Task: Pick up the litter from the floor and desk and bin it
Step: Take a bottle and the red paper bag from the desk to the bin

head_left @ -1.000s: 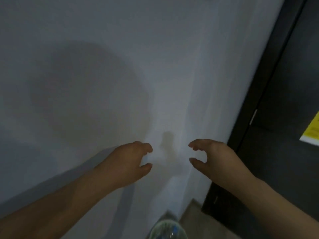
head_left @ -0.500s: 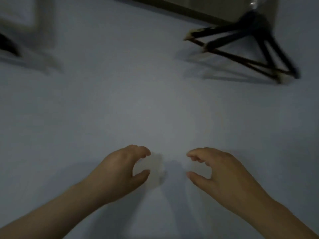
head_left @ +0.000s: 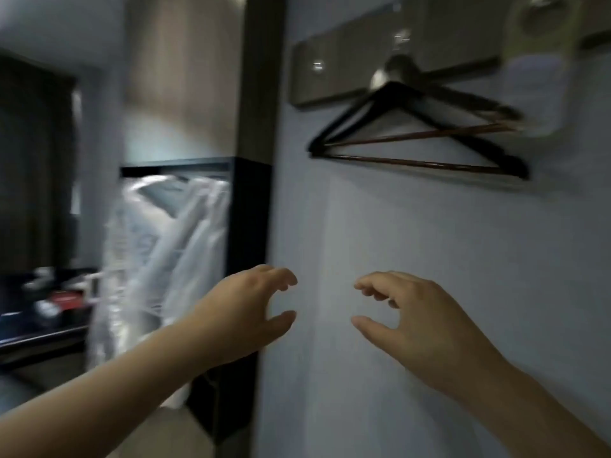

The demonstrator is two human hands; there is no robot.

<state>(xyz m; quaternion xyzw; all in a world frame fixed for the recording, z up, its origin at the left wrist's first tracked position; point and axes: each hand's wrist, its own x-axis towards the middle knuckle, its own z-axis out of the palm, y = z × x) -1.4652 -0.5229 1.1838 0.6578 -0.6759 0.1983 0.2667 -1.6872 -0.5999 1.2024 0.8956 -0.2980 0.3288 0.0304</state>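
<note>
My left hand (head_left: pixel 246 312) and my right hand (head_left: pixel 416 322) are raised side by side in front of a pale wall (head_left: pixel 380 226), fingers curled and apart, holding nothing. At the far left a dark desk (head_left: pixel 36 338) carries several small blurred items (head_left: pixel 62 297), one of them red. No bin shows in this view. The picture is smeared by motion.
Dark clothes hangers (head_left: pixel 420 137) hang from a hook rail (head_left: pixel 390 54) on the wall at upper right. White garments in clear plastic covers (head_left: pixel 158 259) hang in a black open wardrobe frame (head_left: pixel 248 246) left of the wall. Beige floor (head_left: pixel 172 434) shows below.
The view has swung up and to the left, from bare wall to hangers, then to the wardrobe and desk. Both hands have kept the same curled, empty pose.
</note>
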